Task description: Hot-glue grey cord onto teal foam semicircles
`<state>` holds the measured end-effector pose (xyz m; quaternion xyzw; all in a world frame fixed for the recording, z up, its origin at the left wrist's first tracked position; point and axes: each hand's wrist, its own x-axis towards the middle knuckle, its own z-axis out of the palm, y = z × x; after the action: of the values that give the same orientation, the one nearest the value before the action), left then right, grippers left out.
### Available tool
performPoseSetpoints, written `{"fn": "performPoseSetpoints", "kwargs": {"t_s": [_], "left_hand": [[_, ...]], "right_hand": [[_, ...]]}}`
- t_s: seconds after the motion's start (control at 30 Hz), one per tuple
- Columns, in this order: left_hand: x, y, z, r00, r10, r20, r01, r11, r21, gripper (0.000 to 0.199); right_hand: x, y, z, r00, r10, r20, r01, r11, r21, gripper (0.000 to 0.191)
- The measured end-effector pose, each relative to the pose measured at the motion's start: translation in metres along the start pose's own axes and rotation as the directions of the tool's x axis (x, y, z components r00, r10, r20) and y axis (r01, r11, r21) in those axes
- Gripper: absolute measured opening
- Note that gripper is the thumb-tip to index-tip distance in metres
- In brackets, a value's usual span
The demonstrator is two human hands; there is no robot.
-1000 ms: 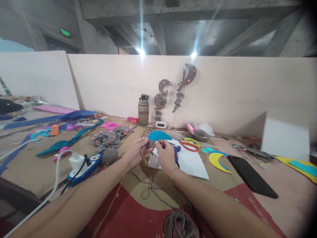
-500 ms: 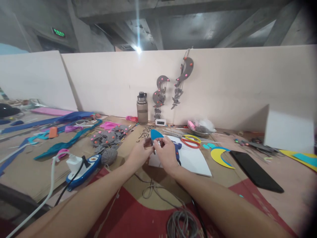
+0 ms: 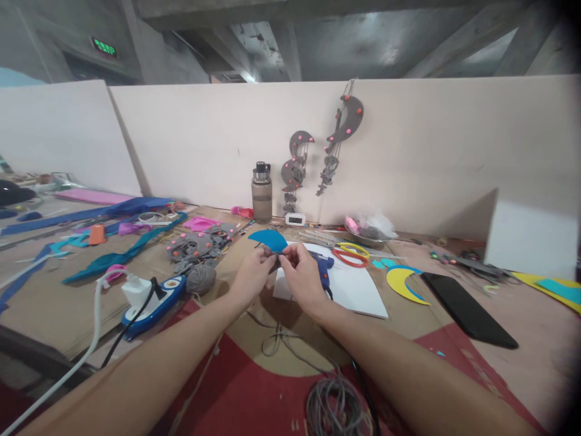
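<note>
A blue felt piece [image 3: 269, 238] with a curved edge stands up from between my fingertips, over the cardboard. My left hand [image 3: 253, 274] pinches its lower edge from the left. From the right, my right hand [image 3: 300, 274] closes thumb and finger on the same edge, the two hands nearly touching. Whatever else lies between the fingertips is hidden. Just behind my right hand a blue glue gun [image 3: 324, 266] rests on a white board [image 3: 356, 293]. Grey cord [image 3: 281, 339] trails below my hands to a coil [image 3: 336, 407] near the front.
Red and yellow scissors [image 3: 351, 255], a yellow and blue crescent [image 3: 405, 287] and a black phone [image 3: 467, 309] lie to the right. On the left are a blue power strip [image 3: 157, 309], a grey yarn ball [image 3: 201, 278] and grey felt pieces. A bottle [image 3: 262, 197] stands behind.
The blue felt piece has turned from narrow and upright to a wide side, tilted leftward. My hands have shifted slightly left and stay closed on it. The view has tilted slightly.
</note>
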<state>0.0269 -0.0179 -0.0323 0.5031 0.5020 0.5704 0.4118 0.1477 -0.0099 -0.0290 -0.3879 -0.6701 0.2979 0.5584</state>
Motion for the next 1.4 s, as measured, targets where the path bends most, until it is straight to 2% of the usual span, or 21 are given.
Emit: {"fn": "performPoseSetpoints", "kwargs": {"t_s": [0.13, 0.27, 0.37, 0.53, 0.73, 0.83, 0.87, 0.97, 1.07, 1.13, 1.2, 1.23, 1.3, 1.4], "left_hand": [[0.0, 0.005, -0.001, 1.0, -0.027, 0.013, 0.028, 0.99, -0.136, 0.015], [-0.002, 0.012, 0.0, 0.996, -0.018, 0.087, 0.045, 0.948, -0.315, 0.016], [-0.001, 0.013, 0.002, 0.991, -0.021, 0.133, 0.069, 0.927, -0.368, 0.015], [0.003, 0.008, -0.001, 0.993, -0.038, 0.114, 0.079, 0.922, -0.378, 0.014], [0.014, -0.001, -0.012, 0.997, -0.073, 0.036, 0.081, 0.903, -0.421, 0.011], [0.021, -0.006, -0.018, 0.998, -0.06, -0.027, 0.042, 0.893, -0.448, 0.01], [0.023, -0.008, -0.019, 0.997, -0.071, -0.019, 0.055, 0.896, -0.44, 0.009], [0.025, -0.009, -0.02, 0.995, -0.091, -0.034, 0.067, 0.897, -0.438, 0.01], [0.024, -0.008, -0.019, 0.992, -0.122, -0.04, 0.092, 0.893, -0.44, 0.009], [0.023, -0.007, -0.017, 0.989, -0.139, -0.042, 0.106, 0.89, -0.443, 0.009], [0.023, -0.008, -0.016, 0.989, -0.142, -0.039, 0.11, 0.888, -0.447, 0.009], [0.023, -0.008, -0.016, 0.989, -0.144, -0.037, 0.112, 0.887, -0.447, 0.009], [0.024, -0.011, -0.016, 0.988, -0.148, -0.034, 0.119, 0.893, -0.435, 0.01], [0.027, -0.016, -0.017, 0.992, -0.124, -0.006, 0.112, 0.918, -0.381, 0.015]], "right_hand": [[0.0, -0.002, -0.002, 1.0, 0.002, 0.026, -0.001, 0.998, -0.059, 0.005], [0.002, -0.002, -0.004, 0.999, 0.009, 0.032, -0.006, 0.996, -0.093, 0.006], [0.002, -0.001, -0.004, 1.0, 0.015, 0.015, -0.014, 0.995, -0.102, 0.007], [0.003, 0.0, -0.003, 1.0, -0.002, 0.027, 0.005, 0.991, -0.132, 0.007], [0.004, -0.001, -0.003, 0.99, 0.026, 0.137, -0.003, 0.985, -0.17, 0.012], [0.006, -0.007, -0.005, 0.976, 0.006, 0.216, 0.052, 0.964, -0.26, 0.019], [0.008, -0.01, -0.007, 0.973, -0.013, 0.231, 0.085, 0.948, -0.306, 0.021], [0.014, -0.019, -0.02, 0.975, -0.051, 0.218, 0.14, 0.898, -0.417, 0.019], [0.018, -0.022, -0.048, 0.989, 0.005, 0.148, 0.067, 0.877, -0.475, 0.015], [0.017, -0.017, -0.069, 0.993, 0.095, 0.063, -0.046, 0.841, -0.539, 0.014], [0.013, -0.008, -0.085, 0.972, 0.233, -0.024, -0.195, 0.75, -0.632, 0.02], [0.01, -0.003, -0.09, 0.95, 0.31, -0.044, -0.26, 0.701, -0.665, 0.027], [0.006, 0.007, -0.091, 0.916, 0.401, -0.032, -0.307, 0.644, -0.701, 0.035], [0.007, 0.016, -0.079, 0.912, 0.401, -0.083, -0.327, 0.589, -0.739, 0.04]]}}
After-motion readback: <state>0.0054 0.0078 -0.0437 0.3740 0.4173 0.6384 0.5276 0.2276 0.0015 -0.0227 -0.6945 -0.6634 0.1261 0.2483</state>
